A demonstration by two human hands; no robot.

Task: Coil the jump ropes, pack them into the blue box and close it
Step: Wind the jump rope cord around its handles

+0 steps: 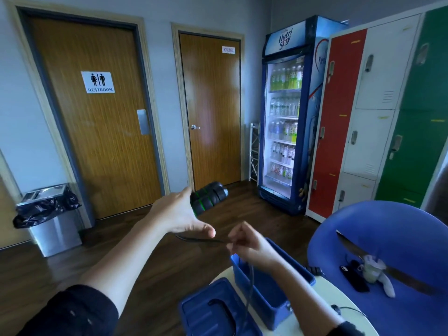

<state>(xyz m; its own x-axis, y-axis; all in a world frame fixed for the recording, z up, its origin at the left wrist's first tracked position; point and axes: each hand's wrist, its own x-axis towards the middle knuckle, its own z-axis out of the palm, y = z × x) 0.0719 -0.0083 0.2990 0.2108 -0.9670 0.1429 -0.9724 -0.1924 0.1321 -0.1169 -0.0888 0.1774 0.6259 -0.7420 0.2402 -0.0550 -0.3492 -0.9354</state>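
A thin black jump rope [201, 240] runs in a blurred line between my two hands, and a strand of it [251, 282] hangs down past the open blue box [266, 301]. My right hand [249, 243] pinches the rope above the box. My left hand [179, 212] is stretched out ahead with fingers spread; the rope passes just under its thumb, and whether it holds the rope is unclear. The blue lid [213, 314] lies flat to the left of the box on the white round table [349, 311].
A blue chair [388, 229] at the right holds a black phone [354, 277] and a white object. On the floor are a steel bin [52, 219] at the left and a black roll with green stripes [208, 197]. Behind stand doors, a drinks fridge [283, 117] and lockers.
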